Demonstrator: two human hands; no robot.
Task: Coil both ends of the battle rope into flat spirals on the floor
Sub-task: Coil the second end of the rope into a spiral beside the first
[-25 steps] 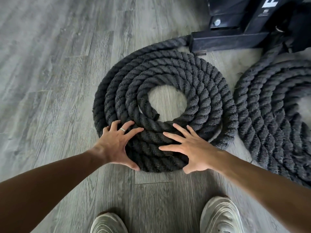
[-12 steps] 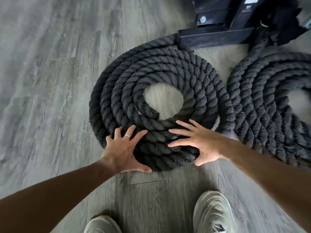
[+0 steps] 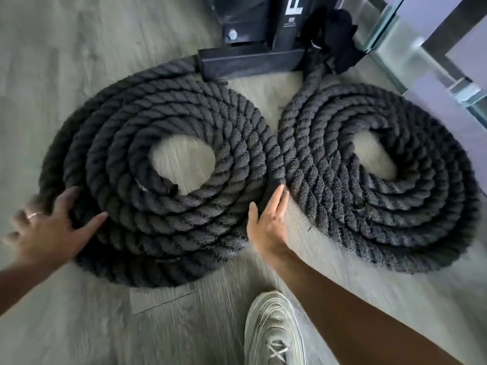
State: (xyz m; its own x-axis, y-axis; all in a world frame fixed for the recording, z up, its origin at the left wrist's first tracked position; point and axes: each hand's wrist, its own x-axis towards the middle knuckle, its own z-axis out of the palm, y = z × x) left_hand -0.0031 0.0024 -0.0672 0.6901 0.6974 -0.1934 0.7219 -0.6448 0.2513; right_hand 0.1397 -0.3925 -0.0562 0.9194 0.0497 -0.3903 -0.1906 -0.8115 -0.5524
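I see a thick black battle rope (image 3: 237,164) lying on the gray wood floor (image 3: 79,325). It is wound into two flat round coils that sit side by side and touch in the middle. The left coil (image 3: 147,206) has many rings and a bare patch of floor in its middle. The rope's end (image 3: 168,189) sticks into that patch. The right coil (image 3: 395,219) has a bare patch too, more like an egg shape.

My left hand (image 3: 44,233) lies on the near left edge of the left coil. Its grip is wide, with the fingers spread and flat on the rope. It is a bit blurry. There is a ring (image 3: 34,214) on one finger.

My right hand (image 3: 268,222) is between the two coils, on its side. Its grip is wide too, fingers straight and close together, and it holds nothing. The fingertips (image 3: 280,192) reach the spot where the coils meet.

At the top, both rope parts run up to a black metal frame (image 3: 250,59). One pale shoe (image 3: 274,330) stands on the floor near me.
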